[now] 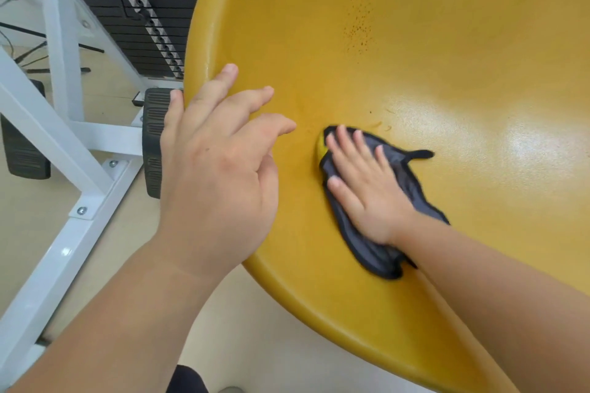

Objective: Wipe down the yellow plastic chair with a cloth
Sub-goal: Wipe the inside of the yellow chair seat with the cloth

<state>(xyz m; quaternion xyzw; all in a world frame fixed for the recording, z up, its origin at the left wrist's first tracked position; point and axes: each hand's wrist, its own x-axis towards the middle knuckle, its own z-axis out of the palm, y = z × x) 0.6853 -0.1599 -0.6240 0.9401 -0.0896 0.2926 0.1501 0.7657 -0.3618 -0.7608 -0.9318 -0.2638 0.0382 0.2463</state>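
Head view: chair [415,41] fills most of the frame, shell facing the camera. Right hand [360,188] lies flat on the cloth [370,255], fingers straight and slightly spread, pressing it against the seat left of centre. It's a press, not a pinch. Left hand [217,163] rests on the chair's left rim, fingers loose and spread, holding nothing.

Progress looks like mid-wipe on the seat. A patch of dark specks [359,25] higher on the shell is not yet cleaned, and there are small marks just above the cloth. Can't tell which areas are already wiped. Rim and underside are likely left to do. Weight stack [137,3] and white frame [64,137] stand beside it, left.
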